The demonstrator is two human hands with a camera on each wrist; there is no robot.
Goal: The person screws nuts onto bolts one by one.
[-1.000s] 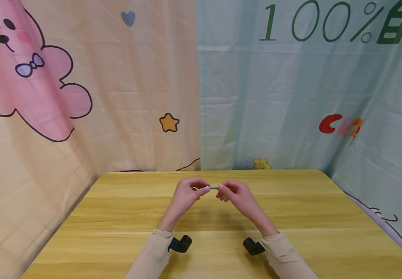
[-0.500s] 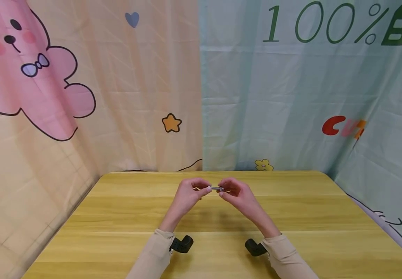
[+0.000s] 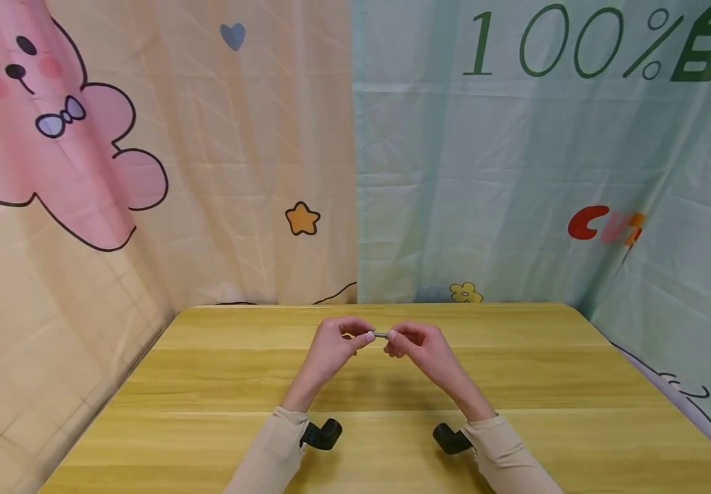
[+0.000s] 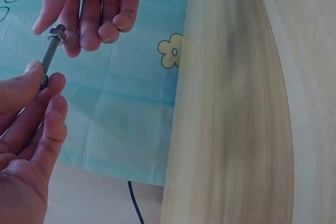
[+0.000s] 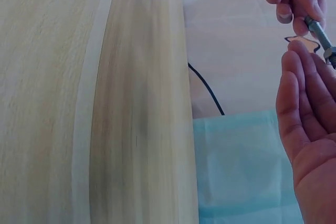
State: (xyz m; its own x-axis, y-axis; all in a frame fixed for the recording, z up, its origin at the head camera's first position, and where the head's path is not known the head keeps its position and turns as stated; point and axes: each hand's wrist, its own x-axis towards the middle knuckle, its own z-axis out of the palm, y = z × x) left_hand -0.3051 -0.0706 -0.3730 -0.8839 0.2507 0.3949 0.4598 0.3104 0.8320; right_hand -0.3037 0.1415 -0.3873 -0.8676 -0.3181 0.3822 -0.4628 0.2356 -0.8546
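A grey metal bolt [image 3: 380,335] is held in the air above the table, level in the head view. My left hand [image 3: 336,339] pinches its head end between thumb and fingers. Near the bolt's free end sits a hex nut [image 4: 57,34], with a short bit of thread beyond it. Around that nut my right hand [image 3: 417,339] has its thumb and index finger spread, apart from it in the left wrist view. In the head view the right thumb covers the nut. The right wrist view shows the nut [image 5: 330,54] beside fairly straight right fingers.
A wooden table [image 3: 207,398] lies below both hands. Printed curtains [image 3: 485,171] hang behind it and at both sides. Each wrist carries a black camera mount [image 3: 324,434]. A dark cable [image 4: 135,203] hangs beyond the table edge.
Half a second ago the right fingers were spread wider and the nut showed in the head view; now the right thumb is in front of it. The left hand keeps its hold on the bolt.
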